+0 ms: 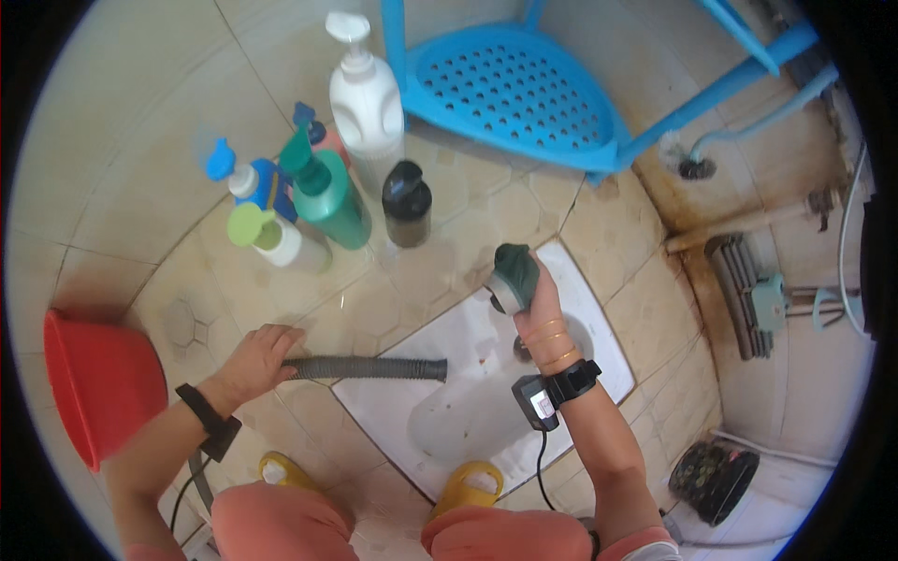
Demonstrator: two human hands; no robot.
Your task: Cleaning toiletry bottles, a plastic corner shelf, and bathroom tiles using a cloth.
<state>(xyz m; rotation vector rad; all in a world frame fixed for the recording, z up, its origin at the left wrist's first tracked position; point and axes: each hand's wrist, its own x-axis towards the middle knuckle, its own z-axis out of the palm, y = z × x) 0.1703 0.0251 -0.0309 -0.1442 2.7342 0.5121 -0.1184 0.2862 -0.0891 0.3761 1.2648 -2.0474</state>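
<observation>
My left hand (259, 363) is closed round a grey corrugated drain hose (374, 368). Its open end reaches over the edge of the white squat toilet (374, 397). My right hand (543, 304) grips a dark green object with a pale, round end (516, 273); its exact kind I cannot make out. It is held above the far right part of the toilet, near the dark drain hole (524, 348). A few dark specks lie in the white basin. Both wrists wear black straps, and the right one also has thin gold-coloured bangles.
Several pump bottles stand behind the toilet, including a tall white one (365, 107), a green one (332, 201) and a dark one (408, 210). A blue plastic rack (603, 145) stands at the back. On the left is a red bucket (103, 388); at right, a dark bin (713, 481) and a wall-hung brush (736, 297).
</observation>
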